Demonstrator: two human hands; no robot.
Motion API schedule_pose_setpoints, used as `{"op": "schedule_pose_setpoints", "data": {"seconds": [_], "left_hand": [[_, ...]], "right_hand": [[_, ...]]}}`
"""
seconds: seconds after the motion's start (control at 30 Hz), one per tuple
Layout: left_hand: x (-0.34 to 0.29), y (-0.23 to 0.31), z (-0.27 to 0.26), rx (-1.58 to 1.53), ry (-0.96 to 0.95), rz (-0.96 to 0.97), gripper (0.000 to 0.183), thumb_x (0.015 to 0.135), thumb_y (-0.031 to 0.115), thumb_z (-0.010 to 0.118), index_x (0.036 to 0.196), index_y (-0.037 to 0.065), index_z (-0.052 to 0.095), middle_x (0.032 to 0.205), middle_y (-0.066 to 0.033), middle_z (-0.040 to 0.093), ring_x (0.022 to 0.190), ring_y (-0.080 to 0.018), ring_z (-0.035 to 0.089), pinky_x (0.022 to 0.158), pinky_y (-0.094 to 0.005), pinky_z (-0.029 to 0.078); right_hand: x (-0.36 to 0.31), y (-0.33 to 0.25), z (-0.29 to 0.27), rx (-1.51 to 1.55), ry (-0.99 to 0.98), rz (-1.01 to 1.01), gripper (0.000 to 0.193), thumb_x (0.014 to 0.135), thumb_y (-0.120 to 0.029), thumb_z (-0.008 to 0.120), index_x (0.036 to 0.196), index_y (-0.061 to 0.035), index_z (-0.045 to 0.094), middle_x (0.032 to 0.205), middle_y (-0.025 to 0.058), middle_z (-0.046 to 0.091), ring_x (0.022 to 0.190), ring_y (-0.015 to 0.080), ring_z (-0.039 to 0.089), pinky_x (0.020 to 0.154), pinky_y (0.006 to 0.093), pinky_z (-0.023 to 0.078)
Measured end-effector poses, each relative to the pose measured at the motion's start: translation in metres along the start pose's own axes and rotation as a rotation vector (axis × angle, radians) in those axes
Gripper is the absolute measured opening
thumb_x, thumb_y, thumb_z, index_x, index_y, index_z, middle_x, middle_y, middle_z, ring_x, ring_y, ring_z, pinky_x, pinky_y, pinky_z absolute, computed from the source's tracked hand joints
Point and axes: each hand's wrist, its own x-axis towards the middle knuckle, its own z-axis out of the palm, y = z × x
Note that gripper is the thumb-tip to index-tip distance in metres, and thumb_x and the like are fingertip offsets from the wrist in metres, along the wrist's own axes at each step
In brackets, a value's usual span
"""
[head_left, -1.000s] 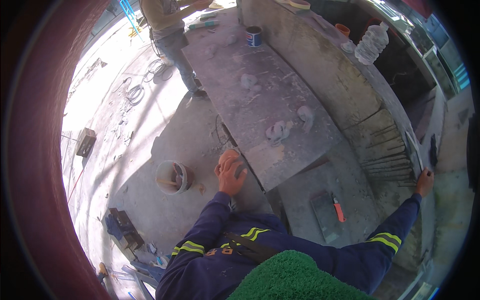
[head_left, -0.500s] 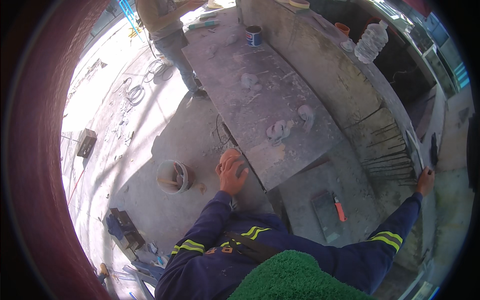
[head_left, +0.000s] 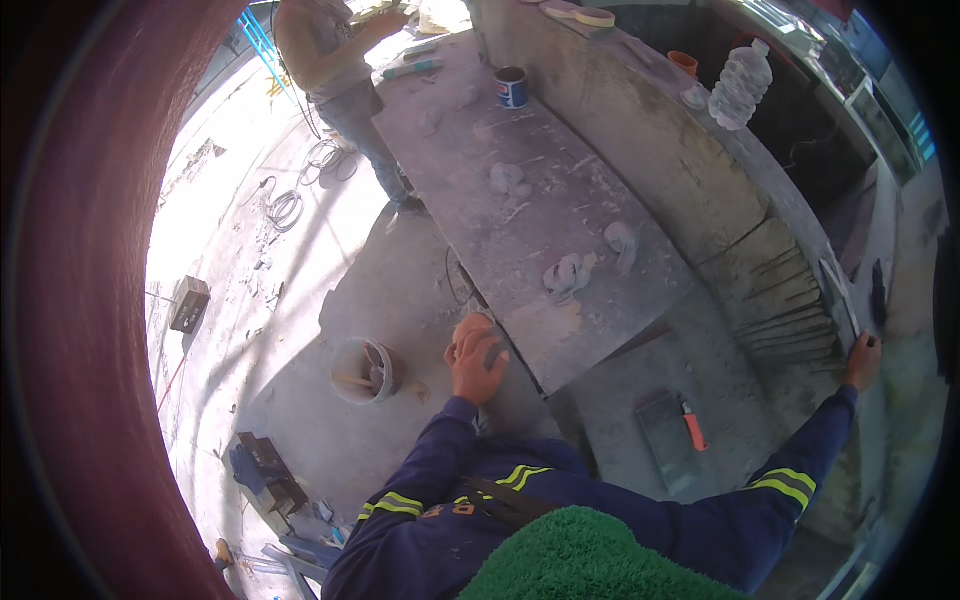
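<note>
"What is the person's left hand (head_left: 478, 366) doing?"

"It rests on a rounded tan thing (head_left: 473, 325), beside the stone slab (head_left: 545, 215); what that thing is, the view leaves unclear."

"And the right hand (head_left: 863, 362)?"

"It pinches the lower end of a thin pale strip (head_left: 841, 298) along the wall."

"What lies between the arms?"

"A red-handled tool (head_left: 694, 427), on a dark plate (head_left: 660, 432)."

"Anything left of the hands?"

"A bucket (head_left: 345, 358) stands on the floor (head_left: 310, 420)."

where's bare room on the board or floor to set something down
Bare room: on the board, between the pale lumps and its near edge; shaded floor between the bucket and the dark boxy object. Crowded: the ledge, with a clear bottle and orange cup.
</note>
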Motion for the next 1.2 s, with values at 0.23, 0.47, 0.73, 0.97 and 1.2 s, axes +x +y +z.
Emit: {"op": "schedule_pose_setpoints", "data": {"seconds": [0.23,0.47,0.73,0.97,1.2], "left_hand": [[0.0,-0.003,0.001,0.013,0.005,0.008,0.038,0.092,0.035,0.08,0.125,0.016,0.076,0.148,-0.0061,0.063,0.146,-0.0293,0.05,0.123,-0.056,0.026],[-0.002,0.002,-0.003,0.0,0.004,0.007,0.037,0.093,0.035,0.078,0.123,0.013,0.076,0.147,-0.0081,0.064,0.148,-0.0304,0.05,0.122,-0.0535,0.027],[-0.002,-0.001,-0.002,0.018,-0.002,0.004,0.036,0.094,0.034,0.077,0.124,0.014,0.075,0.148,-0.0069,0.064,0.148,-0.0292,0.05,0.122,-0.0546,0.027],[-0.003,-0.003,-0.002,0.026,0.006,0.016,0.036,0.092,0.033,0.079,0.124,0.016,0.076,0.147,-0.0062,0.064,0.148,-0.029,0.05,0.121,-0.055,0.028],[0.0,-0.003,-0.001,0.019,0.003,0.02,0.036,0.092,0.031,0.08,0.124,0.015,0.075,0.148,-0.0062,0.064,0.148,-0.0293,0.05,0.121,-0.0551,0.028]], "right_hand": [[-0.005,-0.007,-0.008,-0.004,0.011,0.01,0.056,0.106,-0.05,0.053,0.129,-0.0034,0.073,0.128,0.0247,0.074,0.119,0.0469,0.068,0.098,0.0536,0.052],[0.001,-0.003,-0.001,-0.025,0.005,0.003,0.054,0.106,-0.048,0.053,0.13,-0.0026,0.073,0.128,0.0236,0.075,0.121,0.0453,0.069,0.1,0.0515,0.052],[0.012,0.012,0.012,0.051,-0.01,0.025,0.056,0.107,-0.048,0.054,0.131,-0.001,0.072,0.127,0.0249,0.075,0.12,0.0455,0.069,0.099,0.0511,0.052],[0.006,0.003,0.002,-0.035,-0.006,0.024,0.057,0.107,-0.051,0.052,0.132,-0.0046,0.072,0.128,0.0233,0.075,0.12,0.0457,0.069,0.099,0.0527,0.053],[0.005,0.005,0.001,-0.015,0.009,-0.003,0.055,0.107,-0.052,0.053,0.13,-0.0061,0.073,0.128,0.0235,0.074,0.12,0.046,0.069,0.097,0.0536,0.053]]}}
